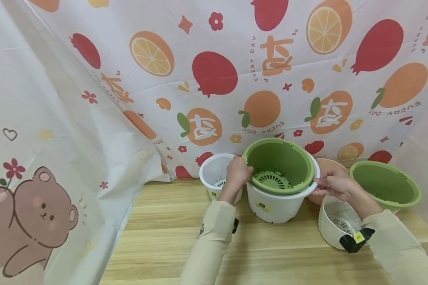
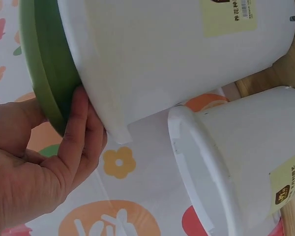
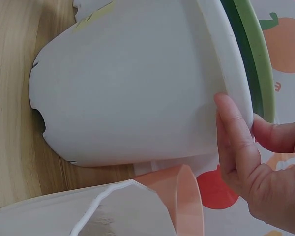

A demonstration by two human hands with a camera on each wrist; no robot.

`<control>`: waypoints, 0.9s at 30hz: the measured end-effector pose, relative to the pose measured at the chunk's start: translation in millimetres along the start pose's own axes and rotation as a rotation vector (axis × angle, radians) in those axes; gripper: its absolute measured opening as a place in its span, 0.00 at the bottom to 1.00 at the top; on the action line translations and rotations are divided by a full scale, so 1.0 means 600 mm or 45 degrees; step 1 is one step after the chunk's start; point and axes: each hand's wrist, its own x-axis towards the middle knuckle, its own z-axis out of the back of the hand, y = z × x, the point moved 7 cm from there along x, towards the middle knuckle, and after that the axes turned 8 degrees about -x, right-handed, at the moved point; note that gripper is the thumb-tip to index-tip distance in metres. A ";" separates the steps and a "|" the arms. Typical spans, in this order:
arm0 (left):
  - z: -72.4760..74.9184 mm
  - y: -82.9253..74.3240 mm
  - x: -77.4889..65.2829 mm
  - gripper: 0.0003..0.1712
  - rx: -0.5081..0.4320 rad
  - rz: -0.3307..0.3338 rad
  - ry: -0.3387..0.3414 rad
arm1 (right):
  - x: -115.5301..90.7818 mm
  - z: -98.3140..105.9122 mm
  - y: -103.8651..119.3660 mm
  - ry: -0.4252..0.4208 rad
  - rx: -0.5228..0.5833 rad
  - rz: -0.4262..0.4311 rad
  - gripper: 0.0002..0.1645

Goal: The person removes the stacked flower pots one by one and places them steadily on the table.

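Observation:
A green plastic flowerpot (image 1: 285, 164) with a slotted bottom sits inside a larger white flowerpot (image 1: 274, 208), its rim standing a little above the white one. My left hand (image 1: 238, 174) pinches the green rim on the left side. In the left wrist view, the left hand's (image 2: 54, 157) fingers reach under the green rim (image 2: 46, 93), beside the white pot's rim. On the opposite side my right hand (image 1: 335, 185) grips the white pot's rim. The right wrist view shows the right hand's (image 3: 258, 164) thumb at the rim and its fingers against the white wall (image 3: 147, 88).
A small white pot (image 1: 214, 170) stands left of the nested pair. To the right are a peach pot (image 1: 329, 164), partly hidden, a small cream pot (image 1: 328, 225) on the wooden table (image 1: 164, 237), and another green pot (image 1: 385, 182). A fruit-patterned sheet (image 1: 228, 118) hangs behind.

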 end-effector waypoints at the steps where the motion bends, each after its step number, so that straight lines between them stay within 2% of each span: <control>1: 0.000 0.002 0.000 0.17 -0.016 0.011 -0.002 | 0.000 0.000 -0.001 -0.002 0.009 -0.006 0.02; 13: 0.003 0.011 -0.003 0.18 -0.112 0.070 -0.052 | 0.002 0.000 -0.002 -0.007 -0.043 0.002 0.04; 22: 0.005 0.011 -0.005 0.15 -0.144 0.078 -0.053 | -0.001 -0.002 -0.002 -0.005 0.010 -0.033 0.04; 27: 0.007 0.009 -0.004 0.10 -0.179 0.050 -0.062 | -0.002 -0.001 -0.003 -0.004 0.003 -0.054 0.05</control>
